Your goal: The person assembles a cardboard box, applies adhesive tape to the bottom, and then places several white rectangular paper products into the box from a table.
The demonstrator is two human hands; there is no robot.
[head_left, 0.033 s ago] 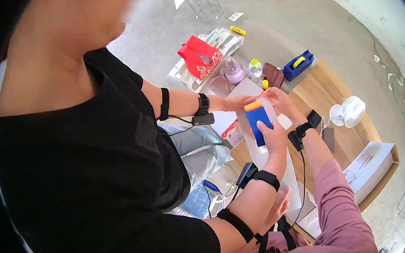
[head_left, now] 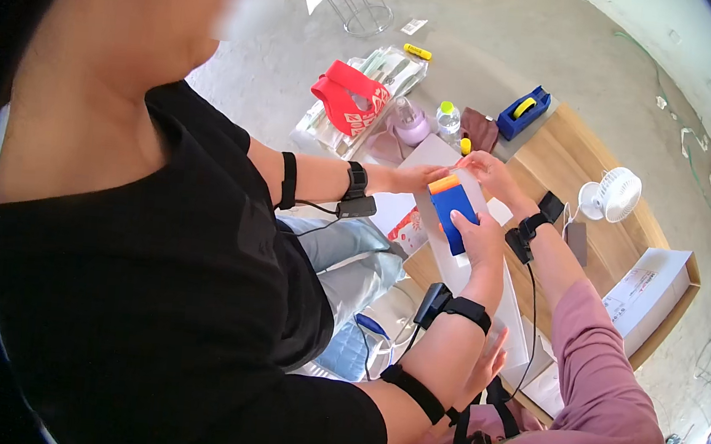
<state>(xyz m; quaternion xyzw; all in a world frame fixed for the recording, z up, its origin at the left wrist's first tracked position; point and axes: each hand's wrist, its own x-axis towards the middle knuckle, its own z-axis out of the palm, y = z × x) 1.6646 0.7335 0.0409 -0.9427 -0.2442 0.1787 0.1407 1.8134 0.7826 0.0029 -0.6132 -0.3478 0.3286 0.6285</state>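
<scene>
A long white box or panel [head_left: 496,309] slants across the wooden table. My right hand [head_left: 495,177] is at its far end, with fingertips bent onto the corner, seeming to grip the edge. Near the other end is my left hand [head_left: 492,365], its fingers stretched along the panel's side; a co-worker's forearm hides part of it. The co-worker in black, at the left, holds a blue block with an orange end [head_left: 453,218] against the white surface with one hand [head_left: 479,237]. Their other hand [head_left: 418,178] touches the far end of the panel, close to my right fingers.
On the wooden table [head_left: 577,157] stand a small white fan [head_left: 616,196] and a blue tape dispenser [head_left: 523,112]. An open carton [head_left: 653,303] is at the right. Beyond the panel are a lilac bottle [head_left: 410,124], a clear bottle [head_left: 448,122] and a red bag [head_left: 351,103].
</scene>
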